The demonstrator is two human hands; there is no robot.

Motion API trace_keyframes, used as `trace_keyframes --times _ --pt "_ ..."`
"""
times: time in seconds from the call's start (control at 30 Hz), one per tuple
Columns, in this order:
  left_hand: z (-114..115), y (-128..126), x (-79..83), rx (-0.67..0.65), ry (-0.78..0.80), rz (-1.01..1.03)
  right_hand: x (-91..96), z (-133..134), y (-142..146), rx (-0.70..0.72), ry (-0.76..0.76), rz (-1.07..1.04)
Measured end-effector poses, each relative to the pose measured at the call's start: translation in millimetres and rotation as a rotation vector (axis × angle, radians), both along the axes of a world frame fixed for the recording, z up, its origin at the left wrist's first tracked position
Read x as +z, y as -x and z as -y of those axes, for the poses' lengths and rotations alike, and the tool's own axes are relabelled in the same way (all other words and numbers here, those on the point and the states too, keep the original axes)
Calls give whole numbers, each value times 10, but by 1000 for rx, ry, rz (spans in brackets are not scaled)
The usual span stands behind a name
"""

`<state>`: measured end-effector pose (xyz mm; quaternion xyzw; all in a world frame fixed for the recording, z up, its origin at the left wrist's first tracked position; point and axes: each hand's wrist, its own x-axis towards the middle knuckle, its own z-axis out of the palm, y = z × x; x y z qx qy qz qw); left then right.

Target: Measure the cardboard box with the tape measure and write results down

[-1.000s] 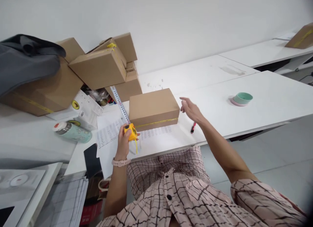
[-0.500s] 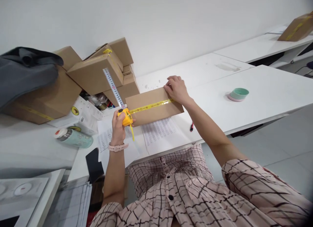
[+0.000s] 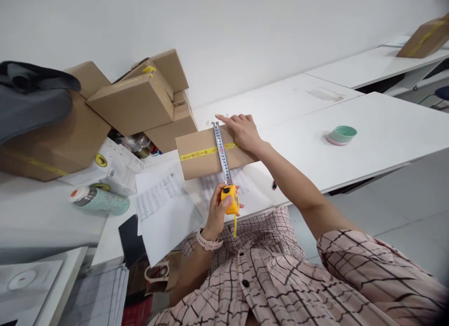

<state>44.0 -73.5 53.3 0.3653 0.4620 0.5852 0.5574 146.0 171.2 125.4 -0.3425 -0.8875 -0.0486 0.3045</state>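
Head view, left fingers (image 3: 224, 206) curled around tape measure (image 3: 230, 198), taped carton (image 3: 198, 166) beneath loosely spread right fingers (image 3: 226, 120)

Left grip (image 3: 217, 209) holds boxy yellow tape measure (image 3: 230, 200); silver metal blade (image 3: 222, 154) crosses brown rectangular cardboard box (image 3: 196, 164); right grip (image 3: 246, 133) touches box.

Over the carton (image 3: 204, 163) runs the tape measure (image 3: 226, 170); left of it is the bottle (image 3: 102, 200), right the bowl (image 3: 343, 134).
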Motion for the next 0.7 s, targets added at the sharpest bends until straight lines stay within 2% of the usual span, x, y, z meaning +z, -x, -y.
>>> trace_keyframes --times 0.23,0.5,0.6,0.7 --pt "100 -39 -130 16 50 16 -21 -20 1 49 -45 81" --pt "40 -12 -259 6 -11 -69 -44 -42 13 50 -60 58" --pt "110 27 -233 -21 -43 -49 -53 -28 14 34 -44 29" --pt "296 152 -99 -10 -145 -59 -72 19 -5 4 -7 -39"
